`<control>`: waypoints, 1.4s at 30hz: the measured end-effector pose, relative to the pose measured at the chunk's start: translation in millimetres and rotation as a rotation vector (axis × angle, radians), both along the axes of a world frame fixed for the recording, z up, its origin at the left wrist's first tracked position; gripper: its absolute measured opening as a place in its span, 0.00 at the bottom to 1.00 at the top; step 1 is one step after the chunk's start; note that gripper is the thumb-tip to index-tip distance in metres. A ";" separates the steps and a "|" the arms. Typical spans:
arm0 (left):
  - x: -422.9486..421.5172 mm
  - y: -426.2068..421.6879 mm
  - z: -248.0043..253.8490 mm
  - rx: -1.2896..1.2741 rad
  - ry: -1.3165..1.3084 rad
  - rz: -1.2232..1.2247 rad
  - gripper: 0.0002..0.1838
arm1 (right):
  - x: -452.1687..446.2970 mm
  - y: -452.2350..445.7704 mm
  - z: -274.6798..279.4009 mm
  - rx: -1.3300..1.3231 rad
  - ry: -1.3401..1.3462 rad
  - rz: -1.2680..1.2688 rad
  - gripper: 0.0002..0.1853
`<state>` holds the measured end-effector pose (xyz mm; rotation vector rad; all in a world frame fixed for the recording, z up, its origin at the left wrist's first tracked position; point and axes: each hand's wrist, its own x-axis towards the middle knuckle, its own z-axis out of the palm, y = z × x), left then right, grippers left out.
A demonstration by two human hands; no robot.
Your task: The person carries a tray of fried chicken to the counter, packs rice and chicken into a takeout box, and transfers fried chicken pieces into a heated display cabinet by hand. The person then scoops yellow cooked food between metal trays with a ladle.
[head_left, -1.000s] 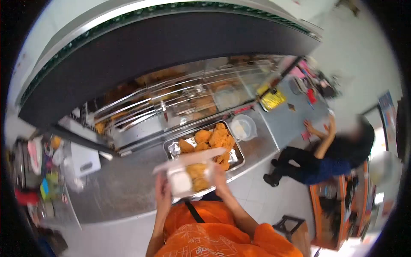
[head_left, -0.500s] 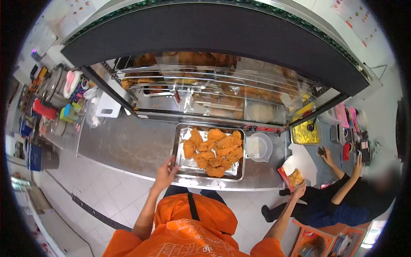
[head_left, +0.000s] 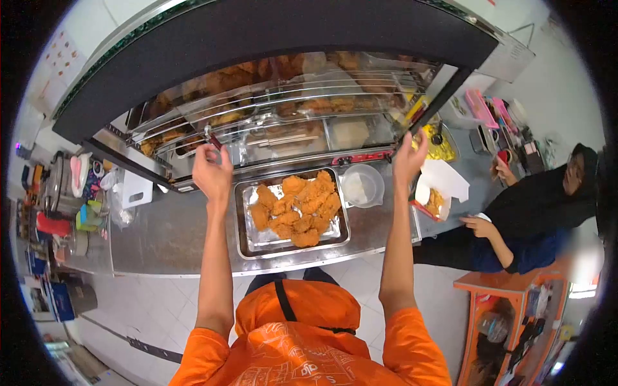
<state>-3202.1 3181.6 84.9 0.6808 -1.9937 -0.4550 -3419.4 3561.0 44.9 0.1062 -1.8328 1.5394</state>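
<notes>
Fried chicken (head_left: 300,204) lies in a metal tray (head_left: 293,248) on the surface (head_left: 161,241), between our forearms. Our left hand (head_left: 213,172) curls beside a dark red handle (head_left: 215,142) at the display cabinet (head_left: 277,67); we cannot tell whether its grip is closed. Our right hand (head_left: 410,159), its grip loosely open, is raised near an open food box (head_left: 445,180), right of a clear tub (head_left: 362,186).

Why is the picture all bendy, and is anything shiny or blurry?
All in the head view: the cabinet curves and the corners go black, probably from a very wide lens; the tray has shiny glints on its bare metal; a pale blurry smudge sits at the far right.
</notes>
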 end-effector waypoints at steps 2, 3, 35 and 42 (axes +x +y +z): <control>-4.2 -12.1 7.5 -0.037 -0.015 0.022 0.11 | -25.4 -20.2 30.3 -0.040 0.002 -0.085 0.25; -3.0 -16.9 6.7 -0.020 -0.062 0.031 0.10 | -37.6 -24.4 35.5 -0.031 0.019 -0.123 0.25; 108.7 -167.6 -1.1 -0.006 0.103 0.417 0.09 | 121.8 -228.1 32.1 -0.062 -0.172 0.360 0.17; 139.4 -201.5 -7.1 0.005 0.223 0.247 0.11 | 135.9 -262.9 20.7 -0.058 -0.244 0.327 0.23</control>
